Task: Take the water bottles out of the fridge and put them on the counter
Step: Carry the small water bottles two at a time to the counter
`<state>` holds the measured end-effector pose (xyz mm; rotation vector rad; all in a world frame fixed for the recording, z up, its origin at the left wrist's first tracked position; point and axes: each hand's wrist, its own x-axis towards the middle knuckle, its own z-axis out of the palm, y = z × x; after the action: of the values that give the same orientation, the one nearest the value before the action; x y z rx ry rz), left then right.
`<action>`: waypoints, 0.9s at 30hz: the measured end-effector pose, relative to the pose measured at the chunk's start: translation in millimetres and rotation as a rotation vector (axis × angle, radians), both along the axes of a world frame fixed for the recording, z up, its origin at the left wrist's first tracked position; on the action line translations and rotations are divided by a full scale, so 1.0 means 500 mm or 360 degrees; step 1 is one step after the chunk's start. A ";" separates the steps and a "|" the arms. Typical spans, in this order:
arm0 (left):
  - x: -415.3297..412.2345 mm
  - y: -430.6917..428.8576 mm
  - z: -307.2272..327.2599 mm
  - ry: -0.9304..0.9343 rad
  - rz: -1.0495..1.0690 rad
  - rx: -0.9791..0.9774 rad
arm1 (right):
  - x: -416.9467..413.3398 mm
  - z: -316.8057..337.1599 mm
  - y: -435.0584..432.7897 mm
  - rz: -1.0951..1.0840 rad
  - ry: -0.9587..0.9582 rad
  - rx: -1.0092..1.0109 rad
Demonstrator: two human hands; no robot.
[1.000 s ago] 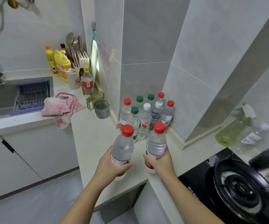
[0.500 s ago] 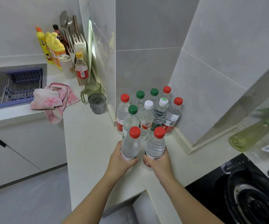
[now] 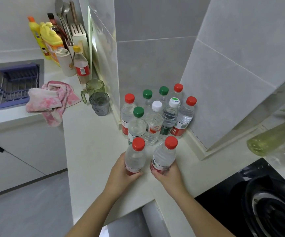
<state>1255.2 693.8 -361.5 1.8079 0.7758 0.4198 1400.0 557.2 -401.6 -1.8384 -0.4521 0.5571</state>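
Eight water bottles [image 3: 155, 115] already stand clustered in the counter [image 3: 93, 151] corner; the left hand [image 3: 121, 173] and right hand [image 3: 168, 175] each grip a red-capped bottle just before them (fridge unseen, so any remainder is unknowable)

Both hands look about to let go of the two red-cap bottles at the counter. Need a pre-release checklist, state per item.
1. Left hand grips the left red-cap bottle: ok.
2. Right hand grips the right red-cap bottle: ok.
3. Caps on both, both near upright: ok.
4. Bases seated on the counter: cannot tell, fingers hide them.
5. Clearance between the left one and the front green-cap bottle behind it: cannot tell, they overlap in this view.
6. Spot lies in from the counter's front edge and off the stove: ok.
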 end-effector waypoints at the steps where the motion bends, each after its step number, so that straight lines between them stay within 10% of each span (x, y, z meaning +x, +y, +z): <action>1: -0.005 0.001 -0.003 0.0026 -0.0013 0.0052 | -0.002 -0.008 -0.007 0.0000 -0.0010 -0.0038; 27: 0.280 -0.043 -0.016 0.0106 -0.0218 0.0213 | 0.194 0.028 -0.026 -0.0322 -0.0270 -0.0092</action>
<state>1395.3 672.6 -369.4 1.9959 0.6775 0.3295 1497.0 544.3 -387.5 -1.9688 -0.3595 0.2804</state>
